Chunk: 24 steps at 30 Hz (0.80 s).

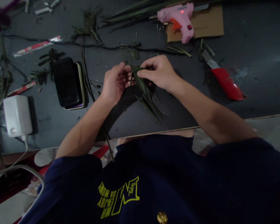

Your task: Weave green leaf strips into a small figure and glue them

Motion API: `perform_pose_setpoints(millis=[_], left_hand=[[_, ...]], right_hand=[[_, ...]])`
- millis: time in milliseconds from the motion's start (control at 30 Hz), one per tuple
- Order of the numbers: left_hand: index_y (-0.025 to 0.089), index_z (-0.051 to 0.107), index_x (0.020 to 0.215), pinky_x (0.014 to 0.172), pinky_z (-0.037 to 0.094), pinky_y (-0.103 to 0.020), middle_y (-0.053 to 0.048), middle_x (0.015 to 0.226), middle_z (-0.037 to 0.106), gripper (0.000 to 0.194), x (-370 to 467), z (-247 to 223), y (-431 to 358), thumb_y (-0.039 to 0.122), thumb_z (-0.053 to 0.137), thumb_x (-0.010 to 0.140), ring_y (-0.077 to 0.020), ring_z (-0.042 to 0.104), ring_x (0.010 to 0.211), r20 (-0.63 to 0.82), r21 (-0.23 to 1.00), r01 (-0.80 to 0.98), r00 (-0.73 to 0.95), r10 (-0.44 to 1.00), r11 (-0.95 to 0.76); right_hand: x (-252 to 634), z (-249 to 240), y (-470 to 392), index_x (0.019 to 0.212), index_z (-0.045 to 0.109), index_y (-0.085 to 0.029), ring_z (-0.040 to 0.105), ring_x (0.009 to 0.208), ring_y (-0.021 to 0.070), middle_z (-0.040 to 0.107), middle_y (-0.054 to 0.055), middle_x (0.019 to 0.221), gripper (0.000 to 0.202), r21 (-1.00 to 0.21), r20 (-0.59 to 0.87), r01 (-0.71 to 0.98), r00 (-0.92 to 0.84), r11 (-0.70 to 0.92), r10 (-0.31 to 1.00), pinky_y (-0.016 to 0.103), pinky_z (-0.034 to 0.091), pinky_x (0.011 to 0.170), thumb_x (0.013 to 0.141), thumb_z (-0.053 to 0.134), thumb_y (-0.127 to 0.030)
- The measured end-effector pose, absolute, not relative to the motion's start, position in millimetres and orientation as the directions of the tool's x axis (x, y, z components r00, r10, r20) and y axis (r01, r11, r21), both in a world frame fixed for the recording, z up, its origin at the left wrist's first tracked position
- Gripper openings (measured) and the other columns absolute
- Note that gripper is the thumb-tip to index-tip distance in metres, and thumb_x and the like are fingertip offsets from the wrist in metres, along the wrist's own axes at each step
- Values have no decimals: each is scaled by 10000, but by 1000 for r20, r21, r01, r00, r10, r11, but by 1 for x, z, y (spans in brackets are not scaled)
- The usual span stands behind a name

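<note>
Folded green leaf [142, 84] sits between your hands, over the table [259, 90] near its front edge. Your right hand [159, 73] pinches it; left hand [114, 81] half-curled alongside, can't tell if gripping. Just beyond: cord [108, 48], leaf scraps [136, 54]. Stacked phones [66, 82] left, red-handled knife [227, 83] right, pink glue gun [185, 23] farther, partly on cardboard [210, 23].

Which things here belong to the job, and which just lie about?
Job, probably:
- folded green leaf strips, in right hand
- pink plastic glue gun
- red-handled metal knife

Likely just lying about:
- black rectangular device
- white boxy plastic adapter
- slim red packet
</note>
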<state>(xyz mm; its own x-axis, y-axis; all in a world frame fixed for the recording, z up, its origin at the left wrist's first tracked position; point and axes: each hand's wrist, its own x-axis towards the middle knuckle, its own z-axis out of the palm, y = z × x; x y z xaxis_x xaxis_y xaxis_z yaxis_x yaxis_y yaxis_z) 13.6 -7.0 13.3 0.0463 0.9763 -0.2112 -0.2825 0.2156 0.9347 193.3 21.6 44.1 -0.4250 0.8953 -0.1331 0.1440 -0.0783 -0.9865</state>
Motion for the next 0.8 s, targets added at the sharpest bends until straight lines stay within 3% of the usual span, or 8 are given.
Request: perform_pose_setpoints(millis=[67, 167, 300, 400, 633, 733, 800], left_hand=[[203, 726, 817, 557, 566, -298, -16, 723, 696, 389, 13, 15, -8, 569, 839, 749, -138, 669, 653, -199, 943, -264, 39, 979, 202], [201, 746, 823, 534, 550, -282, 11, 688, 703, 461, 12, 15, -8, 496, 991, 568, -114, 640, 591, -71, 982, -170, 49, 996, 79], [181, 778, 852, 506, 540, -254, 2, 653, 696, 184, 11, 15, -8, 188, 890, 707, -139, 677, 562, 14, 998, -54, -3, 1000, -14], [198, 781, 807, 499, 545, -232, 3, 647, 713, 163, 10, 18, -7, 47, 774, 747, -138, 681, 535, -9, 1000, -22, -22, 1000, 9], [224, 786, 753, 505, 552, -208, 0, 632, 704, 167, 9, 24, -6, 58, 808, 751, -135, 686, 560, 8, 999, -36, 62, 998, -6], [218, 804, 794, 523, 558, -201, -18, 694, 740, 115, 7, 24, -7, 192, 894, 727, -134, 698, 603, 43, 994, -108, 135, 990, -28], [209, 811, 831, 553, 574, -197, -24, 750, 768, 233, 5, 21, -6, 296, 956, 671, -130, 707, 628, 79, 988, -143, 190, 979, -52]], right_hand=[[194, 46, 22, 601, 673, -213, 481, 468, 62, 583, -48, 551, 256, -988, -145, 112, -420, -108, 896, 199, 384, 432, 824, 734, -103], [195, 49, 24, 559, 646, -216, 488, 458, 64, 569, -48, 535, 306, -985, -170, 92, -388, -146, 906, 199, 400, 425, 807, 757, -74], [195, 49, 26, 552, 633, -207, 501, 437, 62, 582, -52, 516, 348, -985, -173, 86, -366, -152, 914, 196, 400, 423, 854, 701, -48], [195, 49, 26, 551, 628, -197, 492, 426, 58, 565, -59, 489, 349, -986, -166, 65, -369, -152, 915, 196, 376, 419, 848, 692, -24], [196, 52, 24, 562, 653, -201, 503, 460, 64, 596, -48, 526, 326, -981, -192, 65, -382, -181, 904, 211, 403, 450, 833, 708, -28], [197, 50, 25, 565, 668, -216, 518, 465, 65, 622, -51, 535, 320, -983, -179, 46, -400, -176, 899, 210, 406, 449, 822, 719, -31], [197, 46, 28, 567, 680, -219, 537, 469, 64, 637, -52, 534, 317, -984, -171, 24, -413, -177, 895, 205, 412, 450, 821, 713, -34]])
